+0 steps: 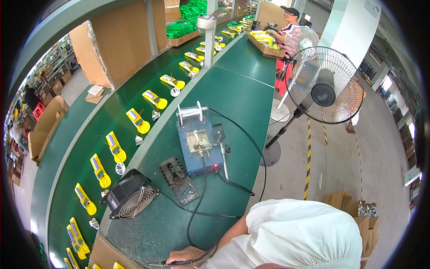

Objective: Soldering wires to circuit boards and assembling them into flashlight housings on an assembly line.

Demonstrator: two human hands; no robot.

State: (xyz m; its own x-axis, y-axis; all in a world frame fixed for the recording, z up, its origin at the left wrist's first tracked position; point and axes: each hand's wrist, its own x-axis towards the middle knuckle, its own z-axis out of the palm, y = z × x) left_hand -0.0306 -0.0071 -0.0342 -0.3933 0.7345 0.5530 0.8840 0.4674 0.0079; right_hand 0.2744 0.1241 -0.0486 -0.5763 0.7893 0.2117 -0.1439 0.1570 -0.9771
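At the lower edge my right hand [186,254] is closed around a soldering iron [161,263], whose thin metal tip points left. A dark cable [191,224] runs from near this hand up to a blue soldering machine [197,143] with a white reel on top and a small red light lit. My left hand does not show. Nearest to my right hand, a cardboard box [107,253] with yellow pieces in it stands at the bottom left. What the iron's tip touches, if anything, cannot be made out.
A black fan [131,195] and a dark tray [179,179] lie on the green bench. Yellow lamp housings [115,148] with wires and reflectors line the green belt [134,96]. A standing fan [323,92] is at right; a co-worker [289,29] sits at the far end.
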